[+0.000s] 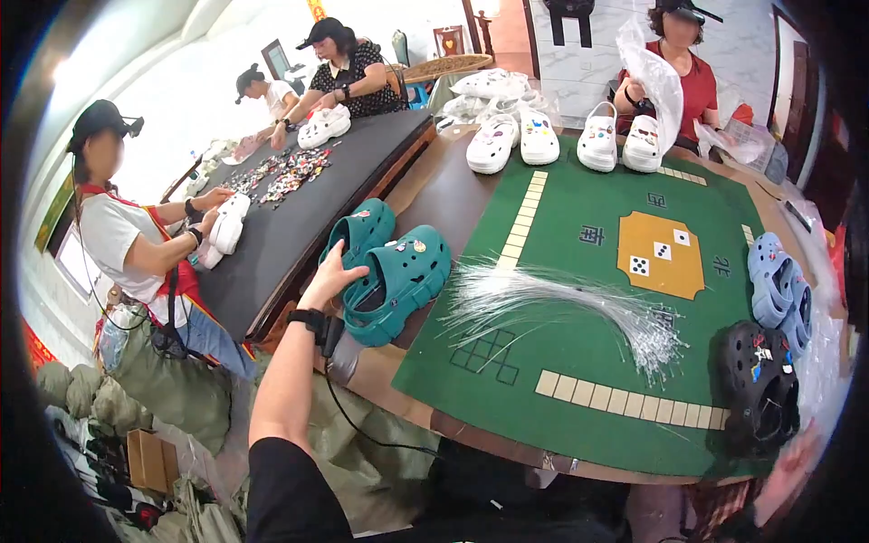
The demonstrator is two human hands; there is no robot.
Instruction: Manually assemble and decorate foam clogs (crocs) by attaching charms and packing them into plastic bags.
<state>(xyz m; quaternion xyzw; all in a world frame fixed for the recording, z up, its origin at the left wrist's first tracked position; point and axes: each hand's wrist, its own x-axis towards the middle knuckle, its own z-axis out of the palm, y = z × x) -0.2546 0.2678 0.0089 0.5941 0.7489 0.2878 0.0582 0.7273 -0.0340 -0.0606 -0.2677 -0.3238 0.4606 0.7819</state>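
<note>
A pair of teal clogs with charms stands at the left edge of the near table. My left hand (331, 281) is at their heel end, its thumb and index finger spread apart. It reaches between the left teal clog (368, 224) and the right teal clog (412, 271), touching or almost touching them; its other fingers are partly hidden. My right hand is out of view. To the right of the clogs, a bundle of thin clear plastic strands (561, 291) fans out across the green mat (561, 208).
White clogs (493, 145) line the far edge. Blue clogs (769, 281) and black clogs (759, 385) stand at the right. A person in red (692, 81) holds a plastic bag (665, 81). Others work at a dark table (335, 185) with scattered charms (294, 172) and white clogs.
</note>
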